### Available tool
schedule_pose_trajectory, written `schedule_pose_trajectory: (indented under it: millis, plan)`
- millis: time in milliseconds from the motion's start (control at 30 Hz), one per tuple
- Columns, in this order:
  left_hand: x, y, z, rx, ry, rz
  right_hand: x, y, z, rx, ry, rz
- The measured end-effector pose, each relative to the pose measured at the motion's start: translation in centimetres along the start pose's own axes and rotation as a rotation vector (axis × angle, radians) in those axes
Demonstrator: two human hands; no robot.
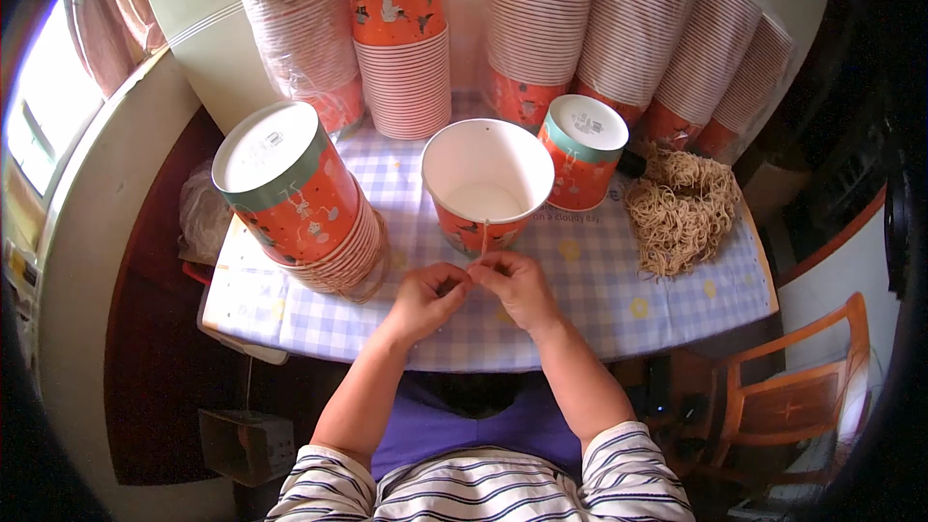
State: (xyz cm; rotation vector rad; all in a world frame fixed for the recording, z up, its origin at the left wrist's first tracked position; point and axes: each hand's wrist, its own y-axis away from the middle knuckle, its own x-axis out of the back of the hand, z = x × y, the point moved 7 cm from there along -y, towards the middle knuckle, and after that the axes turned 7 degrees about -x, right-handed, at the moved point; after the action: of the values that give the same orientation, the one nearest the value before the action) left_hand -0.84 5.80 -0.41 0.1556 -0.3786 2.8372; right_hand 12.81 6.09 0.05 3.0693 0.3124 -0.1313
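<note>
Both hands meet in the middle of the frame. The left hand and right hand pinch a thin string, probably tied to the open paper cup. It looks light, soft and bendy; hold it near the ends.

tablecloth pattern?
Pale blue-and-white check with small yellow spots on the tablecloth; seen best in the head view.

open cup behind hands, cord pile right

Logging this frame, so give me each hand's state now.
Left hand: closed, pinching a thin string.
Right hand: closed, pinching the same string in front of the open paper bucket.
</note>
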Motion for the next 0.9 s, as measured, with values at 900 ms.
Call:
schedule_pose_trajectory:
  millis: [900]
  plan:
    - [-2.6,-2.4,2.2,0.247,0.405,-0.067,2.0,-0.2,-2.2,0.148,-0.165,0.177]
